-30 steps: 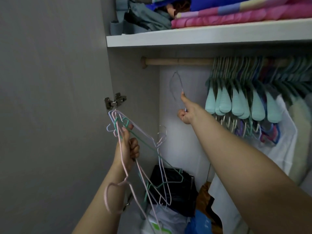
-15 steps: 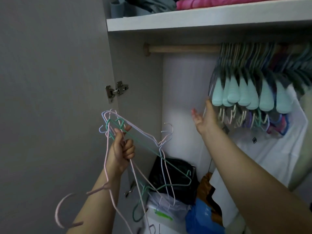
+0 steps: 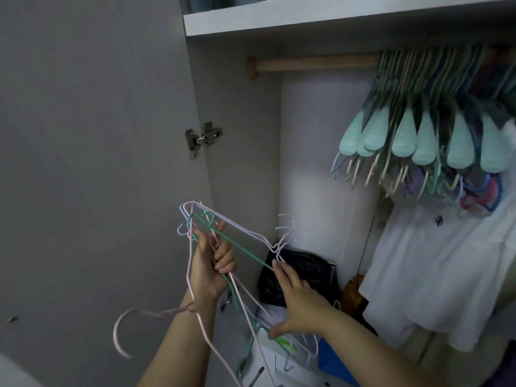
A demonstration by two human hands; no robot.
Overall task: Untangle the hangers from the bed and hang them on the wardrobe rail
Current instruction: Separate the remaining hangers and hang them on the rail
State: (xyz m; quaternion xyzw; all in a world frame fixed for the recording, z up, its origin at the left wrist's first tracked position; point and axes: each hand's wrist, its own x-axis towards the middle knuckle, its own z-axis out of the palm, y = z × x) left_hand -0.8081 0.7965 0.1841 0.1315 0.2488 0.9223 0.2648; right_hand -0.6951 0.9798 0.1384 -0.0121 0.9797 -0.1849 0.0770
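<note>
Many hangers (image 3: 435, 113) already hang on the rail (image 3: 312, 63), upper right. We hold a tangled bunch (image 3: 223, 247) at lower middle; these are left. Left hand (image 3: 208, 270) grips them tight. Right hand (image 3: 300, 300), fingers straight, touches one. Their long sides slant down-right, hooks sticking out different ways.

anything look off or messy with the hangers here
Yes. The bundle of thin hangers gripped by the left hand is tangled, hooks pointing different ways; one pink hanger dangles below the wrist. The right hand touches the bundle. The hangers on the wooden rail hang crowded together at its right.
</note>
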